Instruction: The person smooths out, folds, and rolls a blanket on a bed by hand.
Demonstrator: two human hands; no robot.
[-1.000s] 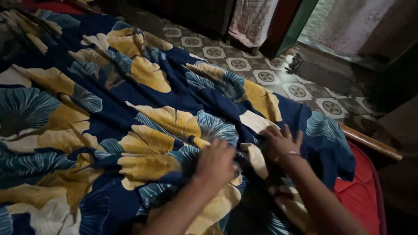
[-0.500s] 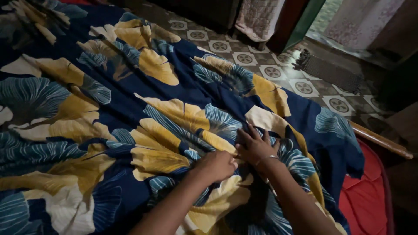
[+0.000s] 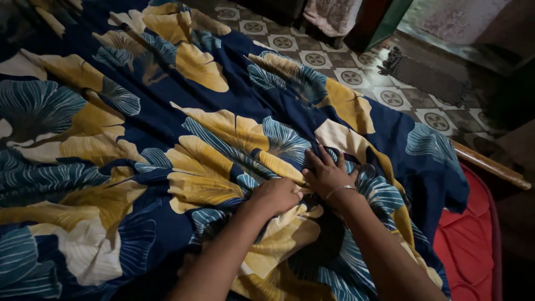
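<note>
Hands (image 3: pixel 304 187) unmoved, bedsheet (image 3: pixel 167 139) edge rightward.

Rumpled bedsheet (image 3: pixel 167 128) folds around hands (image 3: pixel 304 187)

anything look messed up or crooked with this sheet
Yes: the bedsheet lies rumpled, bunched into folds where the left hand and right hand press it. Its right edge sits askew, leaving the red mattress bare.

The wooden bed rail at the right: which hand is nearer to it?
Right. The right hand presses the bedsheet closer to the wooden rail; the left hand grips fabric farther away.
</note>
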